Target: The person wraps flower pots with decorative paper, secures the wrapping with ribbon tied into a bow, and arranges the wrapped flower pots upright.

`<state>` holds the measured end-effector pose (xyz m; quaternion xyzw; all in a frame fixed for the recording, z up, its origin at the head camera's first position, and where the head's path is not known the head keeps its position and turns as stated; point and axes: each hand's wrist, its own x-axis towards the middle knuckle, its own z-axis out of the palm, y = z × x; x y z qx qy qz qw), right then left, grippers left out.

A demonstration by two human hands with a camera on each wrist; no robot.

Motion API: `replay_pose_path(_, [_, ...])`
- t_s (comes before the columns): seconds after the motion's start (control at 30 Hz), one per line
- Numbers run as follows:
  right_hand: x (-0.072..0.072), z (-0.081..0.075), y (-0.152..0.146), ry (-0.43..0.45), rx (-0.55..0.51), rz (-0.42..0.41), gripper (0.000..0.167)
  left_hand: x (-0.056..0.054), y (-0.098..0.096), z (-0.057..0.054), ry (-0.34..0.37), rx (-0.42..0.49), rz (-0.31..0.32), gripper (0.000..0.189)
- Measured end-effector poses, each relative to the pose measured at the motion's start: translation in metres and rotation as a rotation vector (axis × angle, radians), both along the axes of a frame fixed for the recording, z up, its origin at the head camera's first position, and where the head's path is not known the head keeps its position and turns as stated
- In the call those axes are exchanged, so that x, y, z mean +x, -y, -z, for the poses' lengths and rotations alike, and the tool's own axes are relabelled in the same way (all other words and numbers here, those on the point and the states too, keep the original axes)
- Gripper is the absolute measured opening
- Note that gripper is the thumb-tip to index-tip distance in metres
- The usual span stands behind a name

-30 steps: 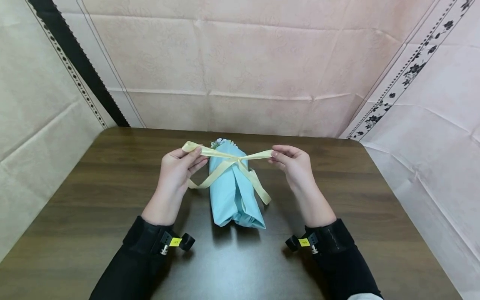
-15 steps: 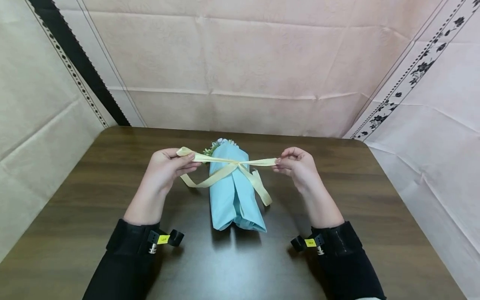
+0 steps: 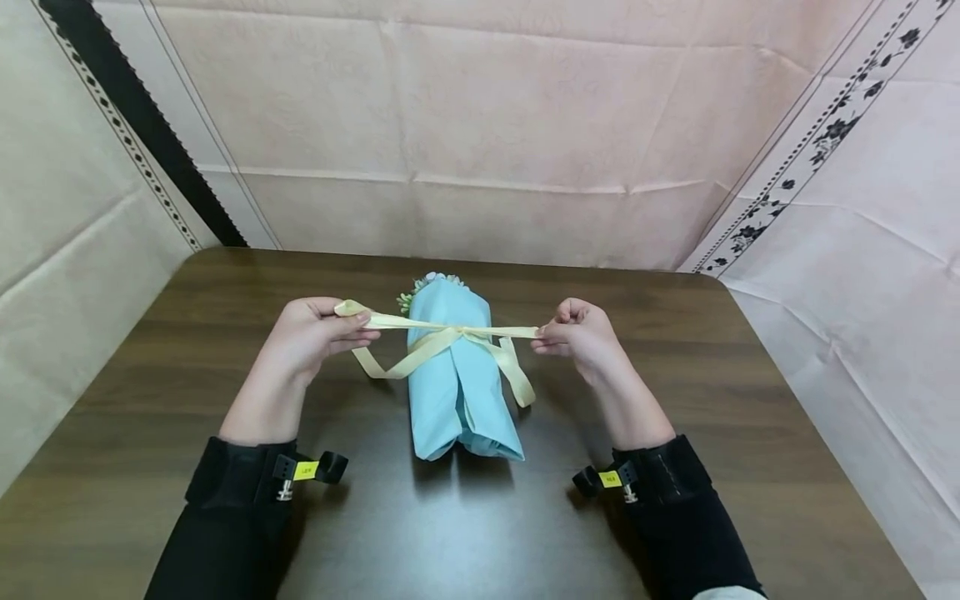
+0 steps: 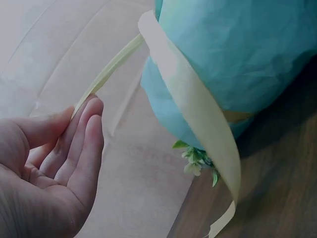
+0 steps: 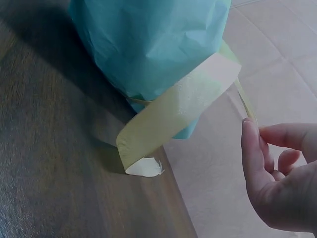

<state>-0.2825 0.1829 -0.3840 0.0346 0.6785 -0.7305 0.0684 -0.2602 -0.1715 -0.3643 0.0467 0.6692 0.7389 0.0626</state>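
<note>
A bouquet in light blue wrapping paper [image 3: 461, 392] lies on the table, small pale flowers and green leaves [image 3: 406, 298] showing at its far end. Around its middle runs a pale yellow ribbon [image 3: 427, 350], knotted on top, with two loose tails hanging at the sides. My left hand [image 3: 318, 332] pinches one bow loop between thumb and fingers, left of the bouquet. On the other side my right hand [image 3: 577, 335] pinches the opposite loop. The ribbon between them is pulled nearly straight. In the right wrist view, the frayed tail end [image 5: 146, 167] touches the wood.
The brown wooden table [image 3: 187, 400] has rounded far corners. Pale patterned cloth [image 3: 487, 125] hangs behind it and at both sides. A small wrist camera sits on each black sleeve [image 3: 660, 475].
My left hand has moved left, drawing its ribbon loop outward. The right hand has shifted slightly down. The loops between them look straighter and the knot smaller.
</note>
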Motion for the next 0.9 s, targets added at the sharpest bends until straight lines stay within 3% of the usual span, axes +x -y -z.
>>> replay_pose_path(0.23, [0.001, -0.005, 0.003, -0.006, 0.033, 0.015, 0.035, -0.001, 0.0, -0.004, -0.003, 0.038, 0.009, 0.02])
replay_pose_path(0.43, [0.007, -0.009, 0.007, -0.095, 0.035, -0.016, 0.015, -0.001, -0.011, -0.008, -0.038, 0.124, -0.109, 0.012])
replay_pose_path(0.53, [0.009, -0.007, 0.011, -0.101, -0.02, -0.065, 0.017, -0.002, -0.016, -0.006, -0.025, 0.161, -0.137, 0.008])
replay_pose_path(0.63, [0.01, -0.003, 0.016, -0.05, -0.098, -0.108, 0.026, -0.003, -0.021, -0.003, 0.019, 0.214, -0.118, 0.005])
replay_pose_path(0.73, [0.01, 0.0, 0.02, -0.007, -0.154, -0.136, 0.03, -0.003, -0.027, 0.0, 0.06, 0.243, -0.094, 0.015])
replay_pose_path(0.9, [0.012, 0.0, 0.024, -0.059, -0.127, -0.128, 0.037, -0.002, -0.037, 0.003, 0.066, 0.193, -0.068, 0.036])
